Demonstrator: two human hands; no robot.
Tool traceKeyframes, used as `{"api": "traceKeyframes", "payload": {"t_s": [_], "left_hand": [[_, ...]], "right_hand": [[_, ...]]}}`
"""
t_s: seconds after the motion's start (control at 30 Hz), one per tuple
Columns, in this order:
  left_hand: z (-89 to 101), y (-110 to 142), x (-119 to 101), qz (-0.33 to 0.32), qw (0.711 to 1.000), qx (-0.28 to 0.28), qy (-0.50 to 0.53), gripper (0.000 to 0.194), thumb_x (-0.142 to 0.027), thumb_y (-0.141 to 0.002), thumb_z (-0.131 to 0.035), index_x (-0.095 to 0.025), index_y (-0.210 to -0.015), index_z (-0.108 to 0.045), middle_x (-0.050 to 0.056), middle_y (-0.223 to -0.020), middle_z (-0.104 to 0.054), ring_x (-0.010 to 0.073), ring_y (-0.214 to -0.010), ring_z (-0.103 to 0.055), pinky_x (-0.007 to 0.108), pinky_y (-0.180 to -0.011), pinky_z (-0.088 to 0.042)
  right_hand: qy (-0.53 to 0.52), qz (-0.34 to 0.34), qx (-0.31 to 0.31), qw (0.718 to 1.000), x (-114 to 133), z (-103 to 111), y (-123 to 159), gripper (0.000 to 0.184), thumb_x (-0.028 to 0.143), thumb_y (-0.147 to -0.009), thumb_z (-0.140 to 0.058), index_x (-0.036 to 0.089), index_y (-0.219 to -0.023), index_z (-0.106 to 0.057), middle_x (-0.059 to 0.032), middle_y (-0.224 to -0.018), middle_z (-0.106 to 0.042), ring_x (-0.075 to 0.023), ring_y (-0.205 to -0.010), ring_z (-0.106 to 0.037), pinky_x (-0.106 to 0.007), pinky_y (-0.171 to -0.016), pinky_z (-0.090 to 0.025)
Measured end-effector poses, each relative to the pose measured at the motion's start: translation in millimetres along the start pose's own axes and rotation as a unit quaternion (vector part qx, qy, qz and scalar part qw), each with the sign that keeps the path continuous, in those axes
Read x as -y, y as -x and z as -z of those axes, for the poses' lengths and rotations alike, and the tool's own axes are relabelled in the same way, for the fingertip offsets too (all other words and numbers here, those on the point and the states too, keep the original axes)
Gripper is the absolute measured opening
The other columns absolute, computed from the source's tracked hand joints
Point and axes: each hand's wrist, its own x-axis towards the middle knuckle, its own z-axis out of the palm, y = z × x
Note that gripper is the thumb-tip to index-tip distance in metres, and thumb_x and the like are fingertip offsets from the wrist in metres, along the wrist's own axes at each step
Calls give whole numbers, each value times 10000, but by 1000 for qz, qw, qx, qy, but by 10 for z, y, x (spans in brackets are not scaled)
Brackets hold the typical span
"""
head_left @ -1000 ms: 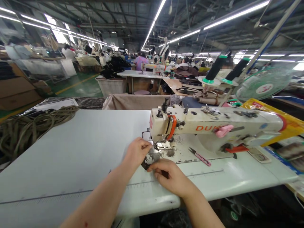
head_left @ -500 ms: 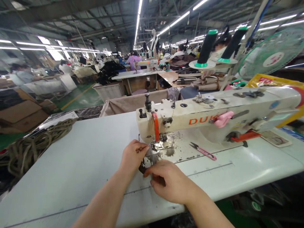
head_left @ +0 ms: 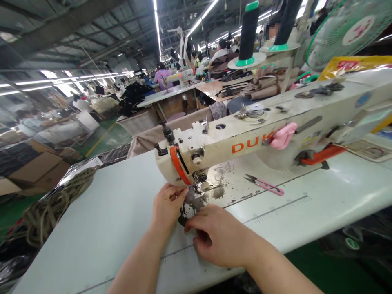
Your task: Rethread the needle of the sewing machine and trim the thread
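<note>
A cream sewing machine [head_left: 257, 139] with orange lettering stands on a white table [head_left: 101, 212]. My left hand [head_left: 167, 204] is curled beside the needle and presser foot [head_left: 199, 188], fingertips pinched at something small I cannot make out. My right hand [head_left: 219, 234] is closed just in front of the needle plate [head_left: 191, 206], its fingers pressed on a small dark piece hidden under them.
Pink thread snips [head_left: 265, 185] lie on the machine bed. A pile of olive cord [head_left: 52, 204] sits at the table's left end. Two dark thread cones [head_left: 248, 32] and a green fan [head_left: 349, 30] stand behind the machine. Other workstations and people fill the hall beyond.
The view has swung closer and tilted, so the machine looks larger and slanted. Both hands stay at the needle area; the right hand has edged slightly nearer the plate.
</note>
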Motion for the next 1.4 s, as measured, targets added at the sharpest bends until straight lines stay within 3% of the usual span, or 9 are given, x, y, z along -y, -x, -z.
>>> {"api": "traceKeyframes", "payload": {"t_s": [0.33,1.1,1.4], "left_hand": [[-31,-2,39,-23,1000,-6,5,188,-446,-815,-751,-295,-798,-862,27,-877,-747,180,-789,-702,281,-674,-532],[-20,-15,61,-10,1000,-10,-9,212,-469,-808,-746,-292,-793,-861,28,-837,-724,174,-735,-675,293,-646,-506],[-33,-10,-8,-18,1000,-11,13,183,-432,-794,-758,-282,-796,-863,35,-851,-738,184,-767,-698,280,-666,-546]], "right_hand": [[4,1,-1,1000,17,8,-8,292,156,-824,-679,215,-1092,-777,-33,-1040,-803,-234,-1016,-723,-370,-1002,-498],[7,2,6,1000,26,26,-12,321,136,-820,-685,204,-1119,-781,-33,-1010,-792,-228,-999,-717,-363,-972,-513],[10,0,4,1000,29,26,-15,310,148,-815,-681,211,-1102,-782,-30,-1013,-794,-227,-983,-717,-355,-952,-513]]}}
